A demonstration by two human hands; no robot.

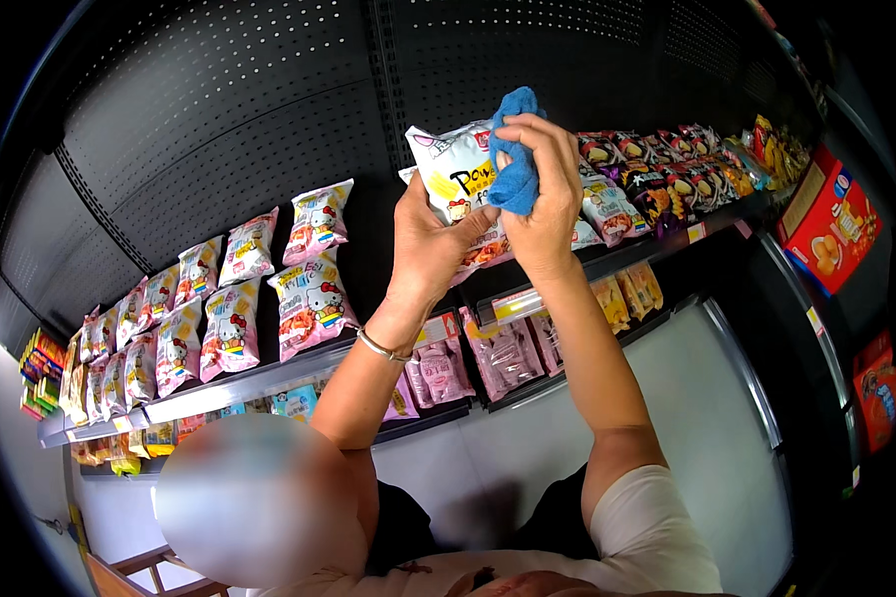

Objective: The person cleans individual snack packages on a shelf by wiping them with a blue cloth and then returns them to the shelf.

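In front of the shelf, my left hand (437, 235) grips a white and pink snack bag (455, 168) by its side, thumb across its front. My right hand (545, 183) holds a bunched blue cloth (519, 160) against the bag's right edge. The cloth and fingers cover part of the printed front. Below and left of my hands, similar bags with a cartoon cat (317, 302) stand in two rows on the dark shelf. Another such bag (611, 209) is just right of my right wrist.
Dark snack bags (683, 186) fill the shelf's right side. A metal price rail (231, 388) runs along its front edge. Pink packets (504, 354) sit on the lower shelf. Red boxes (832, 224) jut out at right. A wooden stool (142, 571) stands at lower left.
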